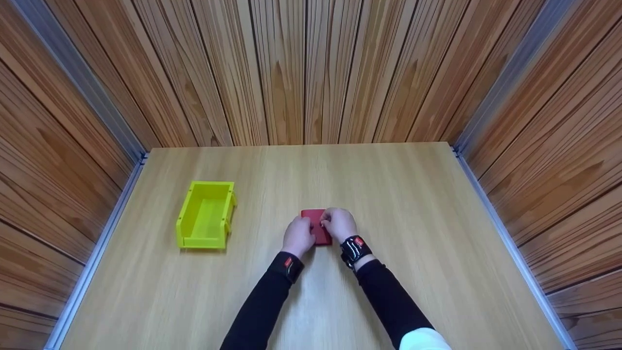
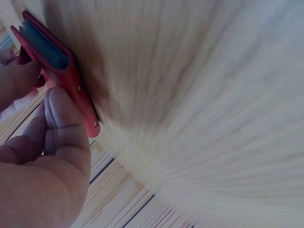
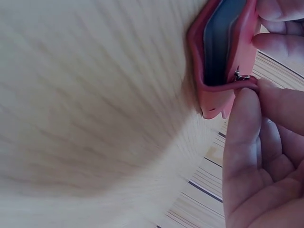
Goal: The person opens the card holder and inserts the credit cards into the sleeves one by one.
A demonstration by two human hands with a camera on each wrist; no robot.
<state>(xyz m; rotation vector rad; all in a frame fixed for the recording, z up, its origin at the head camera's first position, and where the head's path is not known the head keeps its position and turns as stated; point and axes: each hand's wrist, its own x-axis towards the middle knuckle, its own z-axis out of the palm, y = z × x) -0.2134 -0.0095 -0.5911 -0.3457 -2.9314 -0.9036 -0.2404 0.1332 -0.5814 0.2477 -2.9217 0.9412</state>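
A small red card holder (image 1: 322,236) lies on the table between the two hands, its grey-blue inner sleeves (image 3: 219,42) visible from the side. My left hand (image 1: 298,236) grips its left edge, fingers bent against the red cover, as the left wrist view shows. On the other side, my right hand (image 1: 340,223) pinches the end of the holder's closing strap (image 3: 232,86) between thumb and finger. A metal snap (image 3: 244,77) shows beside those fingertips. The strap stands out from the cover. The holder's top face is partly hidden by both hands.
To the left stands a yellow-green plastic bin (image 1: 204,243) with a low front. The wooden table (image 1: 413,194) is bordered by metal rails (image 1: 510,240) and plank walls (image 1: 291,73) at the back and sides.
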